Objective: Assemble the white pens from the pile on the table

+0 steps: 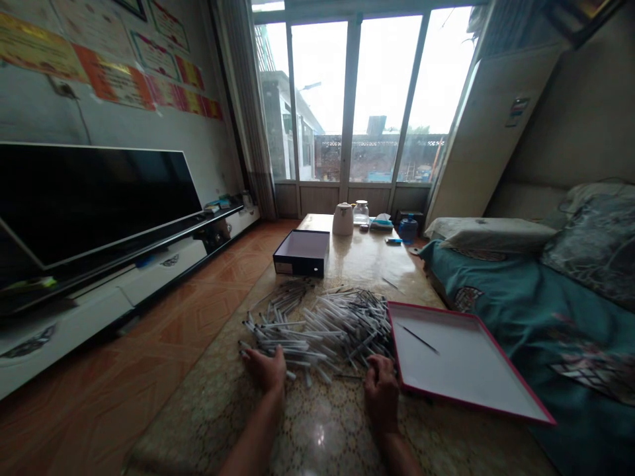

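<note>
A heap of white pen barrels lies loose on the table, and several have dark ends. Thin dark pen refills are mixed in on its right side. My left hand rests at the near left edge of the heap, thumb and fingers apart, touching the barrel ends. At the near right edge is my right hand, its fingers curled beside the dark refills; whatever may be inside them is hidden. Right of it lies a shallow red-rimmed box lid with one dark refill on it.
Beyond the heap stands a dark open box. Farther back on the patterned table are a white kettle, a glass jar and a tissue pack. A sofa borders the right side.
</note>
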The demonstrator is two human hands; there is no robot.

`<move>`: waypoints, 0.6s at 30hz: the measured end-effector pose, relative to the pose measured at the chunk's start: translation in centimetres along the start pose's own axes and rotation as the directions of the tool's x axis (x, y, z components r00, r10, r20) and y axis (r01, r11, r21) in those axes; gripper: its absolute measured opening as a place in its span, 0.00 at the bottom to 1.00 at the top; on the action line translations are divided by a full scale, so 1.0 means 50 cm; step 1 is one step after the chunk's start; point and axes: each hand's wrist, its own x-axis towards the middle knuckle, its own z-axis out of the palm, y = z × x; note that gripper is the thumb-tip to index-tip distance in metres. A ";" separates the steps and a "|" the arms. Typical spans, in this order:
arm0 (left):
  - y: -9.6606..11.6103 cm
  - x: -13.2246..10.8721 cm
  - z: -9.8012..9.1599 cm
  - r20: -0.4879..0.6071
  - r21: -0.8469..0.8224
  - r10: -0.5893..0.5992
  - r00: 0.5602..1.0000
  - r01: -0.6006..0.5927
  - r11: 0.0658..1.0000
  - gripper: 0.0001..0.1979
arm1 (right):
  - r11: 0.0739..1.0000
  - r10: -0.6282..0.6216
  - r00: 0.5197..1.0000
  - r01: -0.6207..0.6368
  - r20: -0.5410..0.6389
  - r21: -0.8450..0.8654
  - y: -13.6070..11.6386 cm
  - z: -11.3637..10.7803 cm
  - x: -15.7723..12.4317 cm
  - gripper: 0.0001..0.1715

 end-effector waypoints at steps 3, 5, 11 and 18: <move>-0.021 -0.015 -0.008 0.057 0.063 0.171 0.984 -0.175 0.983 0.37 | 1.000 -0.008 1.000 0.008 -0.001 0.004 -0.002 -0.001 -0.001 0.09; -0.024 -0.014 -0.010 0.059 0.068 0.273 0.960 -0.276 0.959 0.36 | 1.000 -0.011 1.000 0.011 0.002 0.006 -0.003 -0.002 -0.001 0.10; 0.046 0.090 0.016 0.260 0.123 0.518 0.815 -0.560 0.819 0.40 | 1.000 -0.007 1.000 0.007 0.017 0.000 0.012 0.004 -0.009 0.10; 0.150 0.278 0.139 0.793 0.173 0.416 0.445 -0.820 0.546 0.59 | 1.000 -0.008 0.998 0.009 -0.067 0.011 0.052 0.027 -0.022 0.10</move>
